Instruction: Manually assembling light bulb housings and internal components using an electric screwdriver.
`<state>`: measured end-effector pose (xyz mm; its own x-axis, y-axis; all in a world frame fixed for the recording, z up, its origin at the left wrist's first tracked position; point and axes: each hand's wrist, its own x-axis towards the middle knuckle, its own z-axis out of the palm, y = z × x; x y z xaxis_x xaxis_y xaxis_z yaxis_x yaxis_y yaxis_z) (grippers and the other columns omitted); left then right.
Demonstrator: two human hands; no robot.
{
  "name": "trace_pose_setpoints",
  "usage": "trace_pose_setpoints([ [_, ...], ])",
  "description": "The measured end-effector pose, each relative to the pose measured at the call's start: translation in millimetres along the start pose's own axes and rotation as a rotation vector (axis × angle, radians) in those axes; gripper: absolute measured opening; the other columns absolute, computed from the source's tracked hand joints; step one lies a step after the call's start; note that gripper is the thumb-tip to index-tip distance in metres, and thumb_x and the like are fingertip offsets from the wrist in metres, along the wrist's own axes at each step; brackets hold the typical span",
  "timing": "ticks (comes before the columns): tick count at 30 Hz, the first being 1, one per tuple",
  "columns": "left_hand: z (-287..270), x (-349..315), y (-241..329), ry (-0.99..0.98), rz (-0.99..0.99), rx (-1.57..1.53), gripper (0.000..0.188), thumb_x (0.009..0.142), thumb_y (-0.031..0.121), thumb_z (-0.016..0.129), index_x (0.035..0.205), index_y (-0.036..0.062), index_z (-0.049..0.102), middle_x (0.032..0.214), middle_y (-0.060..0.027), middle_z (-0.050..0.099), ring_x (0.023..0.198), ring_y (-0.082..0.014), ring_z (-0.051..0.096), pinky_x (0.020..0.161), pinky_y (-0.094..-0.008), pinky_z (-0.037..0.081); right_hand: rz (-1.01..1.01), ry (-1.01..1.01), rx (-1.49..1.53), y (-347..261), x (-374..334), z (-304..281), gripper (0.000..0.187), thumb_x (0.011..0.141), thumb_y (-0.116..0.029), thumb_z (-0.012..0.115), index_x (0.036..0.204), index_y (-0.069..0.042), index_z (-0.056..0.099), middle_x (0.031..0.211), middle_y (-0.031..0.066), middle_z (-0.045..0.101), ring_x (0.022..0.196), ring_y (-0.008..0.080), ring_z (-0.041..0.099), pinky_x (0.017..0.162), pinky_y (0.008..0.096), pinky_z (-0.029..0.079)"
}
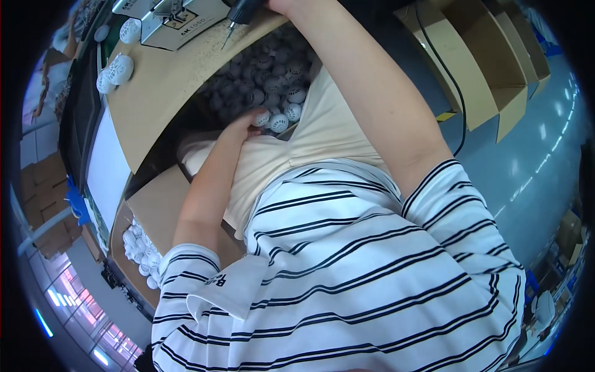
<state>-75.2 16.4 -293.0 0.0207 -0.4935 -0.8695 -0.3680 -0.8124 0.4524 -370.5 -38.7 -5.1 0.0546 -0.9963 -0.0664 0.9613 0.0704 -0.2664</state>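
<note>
My left hand (243,126) reaches down beside my lap, with its thumb and fingers closed around a white ball (262,118) with a dark slotted pattern. More such balls (271,84) fill the shadowed space under the table's edge, in front of my legs. My right hand (282,5) is partly cut off by the top edge of the view. It grips a black electric screwdriver (246,11), whose thin bit (230,32) points down over the brown tabletop (167,74). Right behind the bit stands a silver metal fixture (176,22).
Several white balls (118,70) rest on the table's left part. At my left, an open cardboard box (158,198) stands by a heap of small white parts (141,251). Empty cardboard boxes (477,56) and a black cable (443,65) are at the right.
</note>
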Motion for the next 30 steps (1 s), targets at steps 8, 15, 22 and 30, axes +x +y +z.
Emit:
trace_pose_setpoints([
  [8, -11.6, 30.9, 63.8, -0.225, 0.298, -0.605, 0.043, 0.087, 0.032, 0.074, 0.119, 0.0074, 0.062, 0.099, -0.0126, 0.069, 0.08, -0.0269, 0.065, 0.067, -0.0416, 0.058, 0.039, -0.043, 0.023, 1.5, 5.2, -6.3, 0.023, 0.087, -0.018, 0.06, 0.067, -0.011, 0.052, 0.055, 0.0032, 0.05, 0.051, 0.0169, 0.052, 0.055, 0.0304, 0.047],
  [15, 24.3, -40.9, 106.3, -0.249, 0.387, -0.328, 0.032, 0.095, 0.031, 0.061, 0.117, 0.0079, 0.063, 0.098, -0.0081, 0.067, 0.087, -0.0218, 0.062, 0.078, -0.0367, 0.053, 0.084, -0.053, 0.041, 0.4, 4.5, -12.8, 0.024, 0.088, -0.02, 0.061, 0.067, -0.011, 0.053, 0.055, 0.0032, 0.051, 0.051, 0.0176, 0.052, 0.057, 0.0316, 0.048],
  [22, 29.8, -252.4, 129.1, -0.578, 0.692, 1.084, 0.029, 0.097, 0.022, 0.059, 0.12, 0.0053, 0.063, 0.105, -0.0034, 0.067, 0.085, -0.0154, 0.056, 0.076, -0.0288, 0.047, -0.038, -0.097, -0.04, -0.6, -1.5, -14.9, 0.006, 0.087, -0.007, 0.061, 0.086, -0.005, 0.055, 0.069, 0.0014, 0.047, 0.055, 0.0122, 0.045, 0.065, 0.035, 0.045],
  [30, -142.0, -321.7, 269.1, 0.191, 0.945, 0.903, 0.022, 0.091, 0.019, 0.063, 0.108, 0.0047, 0.066, 0.095, -0.0067, 0.067, 0.08, -0.0187, 0.059, 0.075, -0.0296, 0.049, -0.114, 0.012, -0.108, 2.5, -0.7, -0.2, 0.007, 0.09, -0.007, 0.058, 0.097, -0.006, 0.057, 0.067, 0.0001, 0.046, 0.052, 0.0106, 0.043, 0.059, 0.0316, 0.043],
])
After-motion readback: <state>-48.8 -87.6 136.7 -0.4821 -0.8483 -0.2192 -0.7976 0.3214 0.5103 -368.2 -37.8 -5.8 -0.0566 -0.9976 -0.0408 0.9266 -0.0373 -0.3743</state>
